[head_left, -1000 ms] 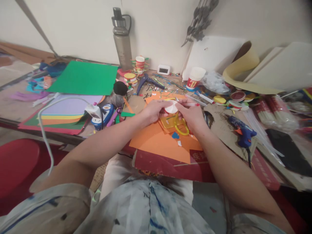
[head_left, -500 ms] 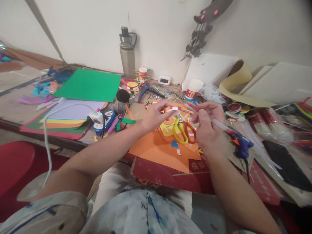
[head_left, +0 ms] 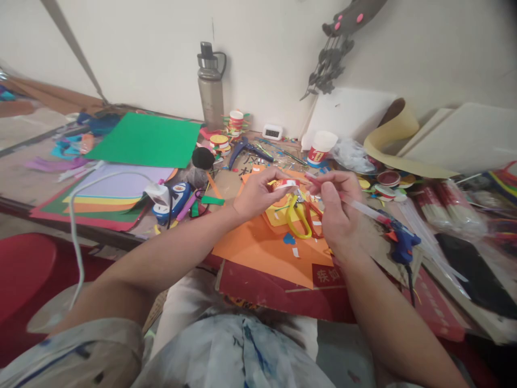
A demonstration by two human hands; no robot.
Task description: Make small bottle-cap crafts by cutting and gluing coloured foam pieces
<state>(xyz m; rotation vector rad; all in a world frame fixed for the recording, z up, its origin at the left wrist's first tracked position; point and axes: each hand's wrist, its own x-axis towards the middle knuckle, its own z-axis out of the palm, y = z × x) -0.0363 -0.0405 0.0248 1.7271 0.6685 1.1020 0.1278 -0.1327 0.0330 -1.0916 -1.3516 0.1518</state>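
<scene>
My left hand (head_left: 258,195) is closed on a red and white paper-cup ring (head_left: 285,184), holding it above the scissors. Facing it, my right hand (head_left: 341,207) pinches a slim reddish thing with a pale tip (head_left: 310,177); its kind is unclear. The two hands are close together but apart. Below them lie scissors with one yellow and one red-orange handle (head_left: 299,218), on yellow pieces and an orange sheet (head_left: 258,245). A blue glue gun (head_left: 404,242) rests right of my right hand, a translucent glue stick (head_left: 365,209) reaching from it behind that hand.
A paper cup (head_left: 321,148), a tall bottle (head_left: 210,89) and blue-handled pliers (head_left: 246,151) stand or lie farther back. Left are a green sheet (head_left: 147,140), stacked coloured paper and a white cable (head_left: 75,231). A black phone-like slab (head_left: 474,275) lies at right.
The ring in my left hand has tilted, now showing its side more edge-on. My right hand has shifted slightly left, nearer the ring, with the reddish thing still pinched.
</scene>
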